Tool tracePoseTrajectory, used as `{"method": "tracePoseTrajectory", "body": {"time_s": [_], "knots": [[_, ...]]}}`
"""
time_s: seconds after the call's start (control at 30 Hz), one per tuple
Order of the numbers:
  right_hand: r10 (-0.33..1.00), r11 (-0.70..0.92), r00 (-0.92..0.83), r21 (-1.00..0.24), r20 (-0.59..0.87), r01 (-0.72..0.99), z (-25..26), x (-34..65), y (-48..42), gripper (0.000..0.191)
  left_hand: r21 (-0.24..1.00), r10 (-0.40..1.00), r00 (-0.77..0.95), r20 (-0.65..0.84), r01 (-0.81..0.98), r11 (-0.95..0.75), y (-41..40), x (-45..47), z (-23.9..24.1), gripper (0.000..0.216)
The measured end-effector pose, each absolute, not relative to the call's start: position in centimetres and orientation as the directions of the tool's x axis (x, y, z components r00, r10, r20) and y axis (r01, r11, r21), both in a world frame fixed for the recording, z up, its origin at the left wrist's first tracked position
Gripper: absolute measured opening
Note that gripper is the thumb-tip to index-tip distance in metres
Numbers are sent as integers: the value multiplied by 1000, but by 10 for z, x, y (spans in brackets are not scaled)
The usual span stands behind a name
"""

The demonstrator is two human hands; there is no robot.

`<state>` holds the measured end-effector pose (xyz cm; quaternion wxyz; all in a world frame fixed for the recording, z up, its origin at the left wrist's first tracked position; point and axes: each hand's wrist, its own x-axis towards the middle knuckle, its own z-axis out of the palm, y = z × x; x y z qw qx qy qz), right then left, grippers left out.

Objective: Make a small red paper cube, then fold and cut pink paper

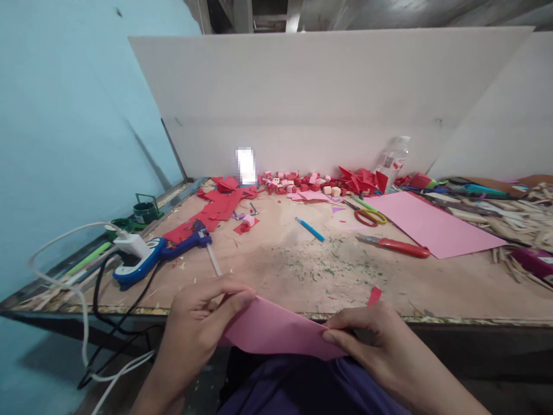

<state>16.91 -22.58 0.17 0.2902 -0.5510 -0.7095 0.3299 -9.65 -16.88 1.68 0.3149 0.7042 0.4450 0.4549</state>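
A pink sheet of paper [276, 334] lies across my lap just below the front edge of the wooden table [302, 271]. My left hand [199, 320] pinches its left end between thumb and fingers. My right hand [371, 340] pinches its right end, fingers closed over the paper's edge. Both hands are below the table's edge, above purple cloth.
On the table lie a blue glue gun [190, 242], a blue power strip [138, 262] with a white plug, a blue pen [309, 229], scissors [369, 214], a red utility knife [400, 246], a large pink sheet [432, 225], red paper scraps [220, 204], small blocks [302, 183], a plastic bottle [394, 158] and wooden sticks [514, 222].
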Motion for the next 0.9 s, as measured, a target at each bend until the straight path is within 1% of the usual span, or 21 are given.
{"method": "tracePoseTrajectory", "body": {"time_s": [0.1,0.17,0.23,0.3,0.37,0.47,0.53,0.6,0.67,0.8,0.9], "knots": [[974,159,-226,-797,30,583,0,177,-227,27,839,918,109,381,377,-392,-169,-100,16,18],[973,172,-228,-789,42,589,-2,182,-229,25,826,914,112,390,397,-401,-168,-103,14,17],[970,212,-224,-762,90,612,-4,187,-231,25,809,909,146,390,416,-415,-166,-108,13,17],[960,276,-227,-717,167,640,-4,190,-233,25,770,893,224,391,451,-450,-165,-114,14,18],[934,356,-238,-660,266,662,-2,191,-234,24,698,857,331,394,499,-513,-165,-119,17,17],[885,455,-263,-598,384,660,4,189,-235,24,543,767,493,410,544,-640,-169,-120,24,12],[865,490,-282,-579,415,651,6,188,-235,23,441,691,584,427,533,-722,-173,-113,26,10],[864,496,-301,-579,404,647,7,186,-234,23,371,616,672,411,494,-786,-175,-102,26,11],[873,484,-307,-591,380,645,6,187,-234,23,345,574,734,362,467,-814,-176,-91,25,17],[893,448,-287,-613,348,650,6,186,-233,22,326,588,740,326,496,-805,-173,-79,22,23],[917,398,-299,-644,264,653,10,180,-232,23,328,585,741,330,491,-807,-174,-77,21,23]]}}
